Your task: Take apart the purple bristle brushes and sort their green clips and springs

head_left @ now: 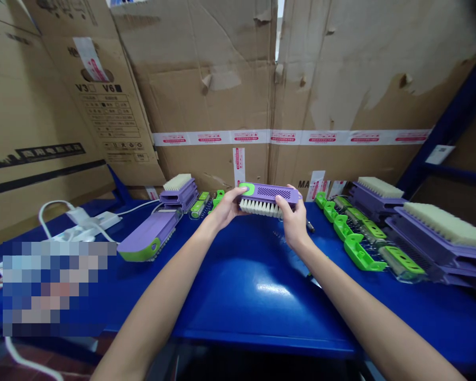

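A purple brush with a green end and pale bristles facing down is held between both hands above the blue table. My left hand grips its green end, the thumb lying on the green part. At the other end, my right hand has its fingers closed round the purple body, thumb on the front side. Under my right forearm lie small items that are partly hidden and too unclear to name.
On the blue table, a purple and green brush and stacked purple parts lie left, near a white power strip. Right are green pieces and purple brush stacks. Cardboard stands behind.
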`<state>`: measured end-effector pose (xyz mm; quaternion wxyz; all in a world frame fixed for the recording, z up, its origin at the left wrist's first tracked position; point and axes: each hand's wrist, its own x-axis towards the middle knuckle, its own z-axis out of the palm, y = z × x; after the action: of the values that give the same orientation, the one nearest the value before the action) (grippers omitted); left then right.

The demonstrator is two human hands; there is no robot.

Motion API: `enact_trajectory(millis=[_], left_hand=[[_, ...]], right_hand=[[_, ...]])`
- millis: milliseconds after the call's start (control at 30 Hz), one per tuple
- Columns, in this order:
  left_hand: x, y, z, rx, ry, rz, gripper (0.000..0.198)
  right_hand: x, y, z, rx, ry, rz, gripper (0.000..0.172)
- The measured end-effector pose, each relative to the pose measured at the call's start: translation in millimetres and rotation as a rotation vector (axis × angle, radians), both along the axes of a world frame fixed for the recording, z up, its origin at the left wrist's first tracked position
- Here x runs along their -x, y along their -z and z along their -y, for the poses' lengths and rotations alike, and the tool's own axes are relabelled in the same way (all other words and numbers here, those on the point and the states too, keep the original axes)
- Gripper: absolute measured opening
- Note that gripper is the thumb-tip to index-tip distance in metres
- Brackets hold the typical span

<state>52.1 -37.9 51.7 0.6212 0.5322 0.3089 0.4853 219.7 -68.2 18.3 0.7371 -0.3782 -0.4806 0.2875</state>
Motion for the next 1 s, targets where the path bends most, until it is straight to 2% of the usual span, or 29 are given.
enact_trajectory(millis=[167, 333, 533, 700, 1000], left_hand=[[0.6, -0.1, 0.6, -0.073, 0.056, -0.073, 0.047], [-0.5, -0.4, -0.6, -0.141, -0.045, -0.062, 0.046], [-12.1, -0.1, 1.7, -0.055, -0.116, -0.013, 0.044], [-14.4, -5.9, 7.3, 0.011, -0.047, -0.027, 0.045], [-19.3, -10.1, 14.2, -0.045, -0.125, -0.038, 0.040]], right_hand=[[-2.8, 1.4, -3.3, -0.054, -0.044, -0.080, 0.045], [-2.4, -4.2, 2.1, -0.070, -0.151, -0.119, 0.041], [-3.5, -8.0, 0.3, -0.057, -0.159, -0.171, 0.036], [-8.7, -13.7, -0.8, -0.029, -0.194, -0.231, 0.032], [-9.3, -16.8, 0.0, 0.004, -0.288, -0.282, 0.033]])
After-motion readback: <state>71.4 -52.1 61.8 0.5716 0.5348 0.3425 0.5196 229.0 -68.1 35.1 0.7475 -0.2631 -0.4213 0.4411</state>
